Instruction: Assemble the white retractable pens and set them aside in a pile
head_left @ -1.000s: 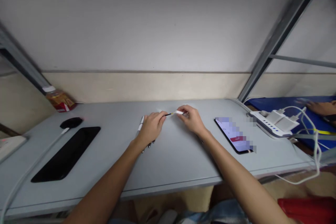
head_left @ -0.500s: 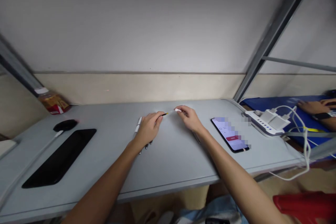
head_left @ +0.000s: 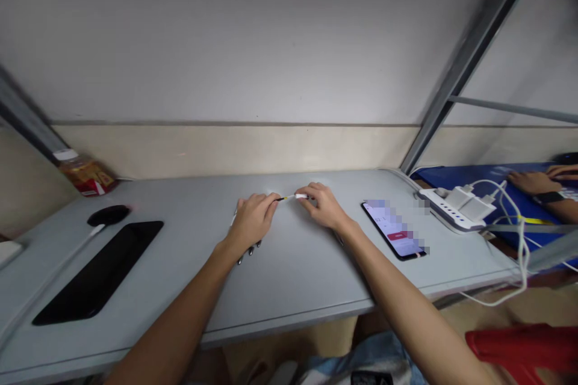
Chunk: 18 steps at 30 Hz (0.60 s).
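Observation:
My left hand [head_left: 253, 216] is closed, pinching a thin pen refill [head_left: 282, 198] with a black section, a yellow band and a pale end pointing right. Opposite it, my right hand [head_left: 321, 204] grips a small white pen part [head_left: 301, 196] between thumb and fingers. The refill's pale end meets or almost meets the white part; whether it sits inside I cannot tell. Beneath my left hand lie several pens [head_left: 239, 261], their metal tips showing below the palm and a white end above. A thin dark piece [head_left: 338, 239] shows beside my right wrist, mostly hidden.
On the grey desk [head_left: 289, 289], a black phone [head_left: 99, 274] and a black mouse [head_left: 108, 215] lie left, near a bottle [head_left: 85, 174]. To the right are a lit phone [head_left: 392, 231] and a power strip [head_left: 451, 210] with cables. Another person's hands [head_left: 535, 183] rest beyond the frame post.
My right hand has come slightly left and lower, bringing the white part closer to my left hand. The gap between them has narrowed. The view has shifted a little.

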Motion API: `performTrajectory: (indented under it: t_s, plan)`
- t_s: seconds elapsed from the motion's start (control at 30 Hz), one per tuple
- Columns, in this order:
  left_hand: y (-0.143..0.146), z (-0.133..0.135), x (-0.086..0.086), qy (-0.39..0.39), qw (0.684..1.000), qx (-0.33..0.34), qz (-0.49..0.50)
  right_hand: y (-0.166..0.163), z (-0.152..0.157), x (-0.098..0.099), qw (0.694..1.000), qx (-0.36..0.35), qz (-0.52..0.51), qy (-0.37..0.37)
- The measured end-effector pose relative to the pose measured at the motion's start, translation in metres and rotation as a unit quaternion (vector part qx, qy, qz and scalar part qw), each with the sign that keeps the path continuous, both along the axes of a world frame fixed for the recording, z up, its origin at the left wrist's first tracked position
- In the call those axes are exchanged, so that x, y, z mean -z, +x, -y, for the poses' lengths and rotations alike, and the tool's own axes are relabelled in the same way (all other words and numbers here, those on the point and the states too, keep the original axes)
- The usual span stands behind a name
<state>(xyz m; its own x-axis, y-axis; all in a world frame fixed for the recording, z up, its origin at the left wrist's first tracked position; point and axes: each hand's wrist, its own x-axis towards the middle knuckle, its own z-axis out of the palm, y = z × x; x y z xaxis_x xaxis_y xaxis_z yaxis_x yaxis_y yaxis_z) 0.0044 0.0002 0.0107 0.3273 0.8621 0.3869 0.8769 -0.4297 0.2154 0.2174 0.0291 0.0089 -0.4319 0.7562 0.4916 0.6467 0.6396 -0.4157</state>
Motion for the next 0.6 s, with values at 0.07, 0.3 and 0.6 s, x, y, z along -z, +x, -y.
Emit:
performTrajectory:
  t_s: [0.07, 0.3, 0.6]
  plan:
    - [0.0000, 0.0000, 0.0012, 0.008, 1.000, 0.001, -0.007, -0.0004, 0.0011, -0.0004, 1.000, -0.004, 0.004, 0.002]
    - [0.0005, 0.0003, 0.0041, 0.011, 1.000, 0.001, -0.006, -0.0017, 0.0028, 0.0008, 1.000, 0.008, 0.024, 0.008]
    - [0.0041, 0.0039, 0.0028, -0.001, 0.999, 0.035, -0.018, -0.0054, 0.0076, 0.0006, 0.999, -0.007, 0.050, 0.014]
